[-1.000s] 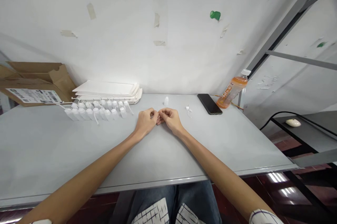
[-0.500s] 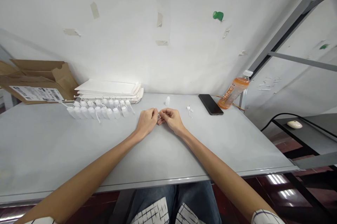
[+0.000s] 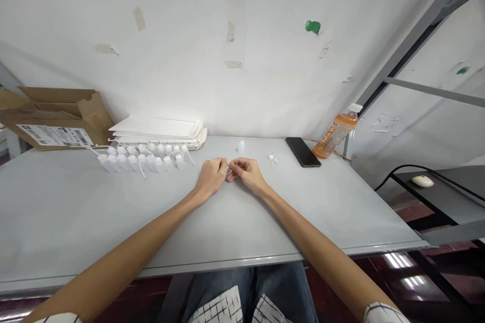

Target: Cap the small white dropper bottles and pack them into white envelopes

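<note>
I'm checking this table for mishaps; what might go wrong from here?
The small white item between the left hand and right hand could slip. The lone upright white piece just beyond them might be knocked over. The grouped white pieces could get jostled if the left hand brushes them.

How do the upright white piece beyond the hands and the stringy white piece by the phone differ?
The upright white piece stands taller; the stringy white piece sits low. The upright white piece is compact; the stringy white piece trails a thin curl. Both rest on the grey table.
</note>
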Demonstrator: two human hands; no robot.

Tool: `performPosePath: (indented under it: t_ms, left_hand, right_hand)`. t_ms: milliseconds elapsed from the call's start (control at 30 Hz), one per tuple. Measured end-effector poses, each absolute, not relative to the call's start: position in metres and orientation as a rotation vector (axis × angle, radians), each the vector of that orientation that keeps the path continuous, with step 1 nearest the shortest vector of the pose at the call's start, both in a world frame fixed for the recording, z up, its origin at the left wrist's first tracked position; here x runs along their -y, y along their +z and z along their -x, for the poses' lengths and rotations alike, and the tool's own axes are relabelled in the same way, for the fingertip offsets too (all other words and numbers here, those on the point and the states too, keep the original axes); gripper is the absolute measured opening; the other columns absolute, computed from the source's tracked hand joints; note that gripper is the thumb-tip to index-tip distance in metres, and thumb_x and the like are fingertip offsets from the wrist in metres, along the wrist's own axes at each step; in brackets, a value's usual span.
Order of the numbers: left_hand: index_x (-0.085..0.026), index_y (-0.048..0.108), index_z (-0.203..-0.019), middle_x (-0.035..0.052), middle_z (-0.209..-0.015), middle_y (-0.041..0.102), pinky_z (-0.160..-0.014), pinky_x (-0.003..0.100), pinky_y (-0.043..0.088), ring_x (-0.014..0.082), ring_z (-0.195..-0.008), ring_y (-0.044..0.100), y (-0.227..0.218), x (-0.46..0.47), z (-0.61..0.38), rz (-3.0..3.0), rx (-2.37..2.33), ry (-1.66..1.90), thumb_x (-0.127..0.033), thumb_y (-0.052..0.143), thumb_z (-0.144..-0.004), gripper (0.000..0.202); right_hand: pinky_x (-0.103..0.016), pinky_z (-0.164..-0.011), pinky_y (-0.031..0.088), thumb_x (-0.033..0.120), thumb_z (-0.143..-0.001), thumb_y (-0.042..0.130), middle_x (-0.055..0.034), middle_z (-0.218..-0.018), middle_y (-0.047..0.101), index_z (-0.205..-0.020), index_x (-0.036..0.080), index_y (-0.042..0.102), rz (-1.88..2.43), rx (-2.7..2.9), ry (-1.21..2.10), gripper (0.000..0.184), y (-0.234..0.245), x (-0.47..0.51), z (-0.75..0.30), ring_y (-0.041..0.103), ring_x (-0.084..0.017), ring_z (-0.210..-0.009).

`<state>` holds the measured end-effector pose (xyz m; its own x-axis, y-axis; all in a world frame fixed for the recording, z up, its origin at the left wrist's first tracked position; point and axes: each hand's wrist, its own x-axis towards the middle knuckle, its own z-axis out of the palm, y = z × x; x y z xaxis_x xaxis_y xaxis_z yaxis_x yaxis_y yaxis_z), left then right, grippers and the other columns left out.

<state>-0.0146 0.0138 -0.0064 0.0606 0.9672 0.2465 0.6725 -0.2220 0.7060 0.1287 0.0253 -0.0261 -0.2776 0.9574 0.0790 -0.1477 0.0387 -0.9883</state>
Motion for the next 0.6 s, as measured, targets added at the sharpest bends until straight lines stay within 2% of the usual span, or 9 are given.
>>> performPosePath:
  t_ms: [600]
  left_hand:
    - [-0.022,0.038,-0.053,0.0012,-0.048,0.050,-0.061,0.031,0.032,0.0155,-0.050,0.047,-0.0072,-0.0152,0.0193,-2.023,-1.559,0.911,-0.030,0.033,-0.093,0.041]
  right_hand:
    - [-0.030,-0.060,0.060,0.052,-0.065,0.084,-0.0044,-0.061,0.067,-0.071,0.011,0.068,0.883,1.389,1.553,0.044,-0.0228,-0.0254,-0.1362,0.069,-0.017,-0.055]
